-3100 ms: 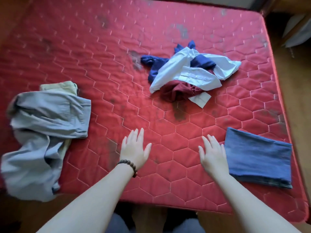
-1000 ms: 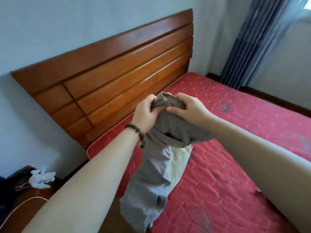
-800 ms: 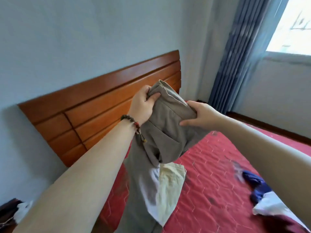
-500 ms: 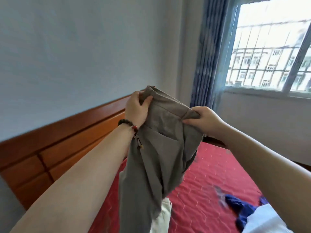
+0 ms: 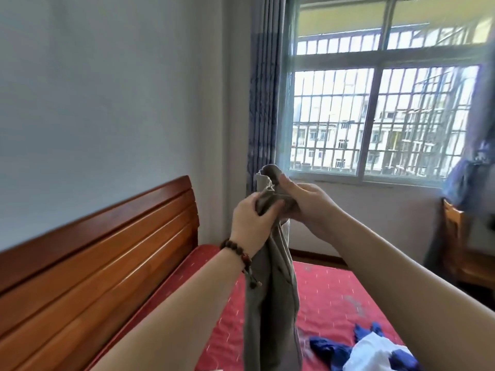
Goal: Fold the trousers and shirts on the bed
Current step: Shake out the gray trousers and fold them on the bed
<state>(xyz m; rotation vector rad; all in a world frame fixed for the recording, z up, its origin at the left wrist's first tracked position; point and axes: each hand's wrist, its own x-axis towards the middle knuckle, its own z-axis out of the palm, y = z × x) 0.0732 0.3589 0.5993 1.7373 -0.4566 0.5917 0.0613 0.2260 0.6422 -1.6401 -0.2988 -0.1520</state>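
Note:
Grey trousers (image 5: 270,303) hang straight down in front of me, above the red mattress (image 5: 326,287). My left hand (image 5: 250,222) grips the bunched waistband from the left. My right hand (image 5: 308,203) pinches the same waistband from the right, thumb on top. Both hands are close together at chest height. A pile of blue and white shirts (image 5: 372,352) lies on the mattress at the lower right.
A wooden headboard (image 5: 93,258) runs along the left against a pale wall. A barred window (image 5: 380,121) with blue curtains (image 5: 263,97) fills the far wall. A wooden chair (image 5: 460,250) stands at the right edge.
I lifted the trousers off the bed and raised them. My hands have come together, bunching the waistband, and the view has tilted up toward the window.

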